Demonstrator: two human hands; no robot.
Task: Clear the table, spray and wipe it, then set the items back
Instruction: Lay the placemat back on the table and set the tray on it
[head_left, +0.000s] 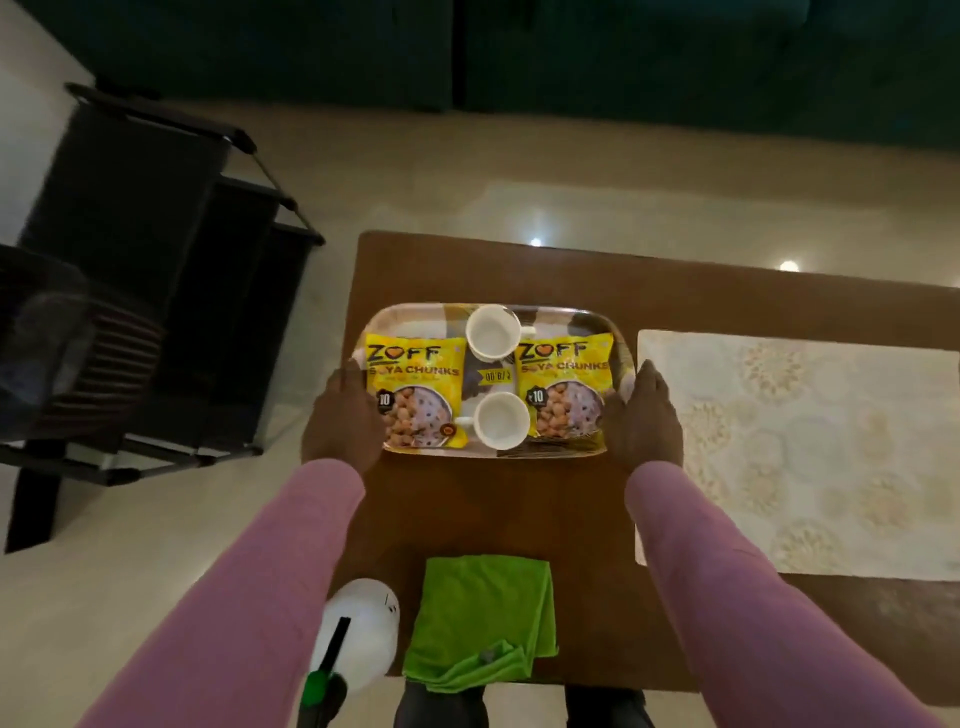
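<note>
- Your left hand (340, 415) grips the left end of the tray (410, 313), with the thumb lapped over the rim and the fingers close together, pointing away from you along the edge.
- Your right hand (647, 415) mirrors it at the tray's right end, thumb on the rim and fingers narrow and running forward. How far the fingers reach under the tray cannot be seen.
- The tray sits between your two hands over the brown table (493, 509). Whether it rests on the wood or is just off it cannot be told.
- Two yellow soya chunk packets (413, 389) lie flat in the tray, one just inside each hand.
- Two white cups (492, 332) stand upright between the packets, one beyond the other, midway between your hands.
- A green cloth (483, 618) lies folded on the table behind your hands, between your pink sleeves (270, 571) at the near edge.
- A white spray bottle (358, 629) with a green trigger stands just left of the cloth, under your left forearm.
- A pale patterned placemat (805, 452) lies on the table just right of your right hand.
</note>
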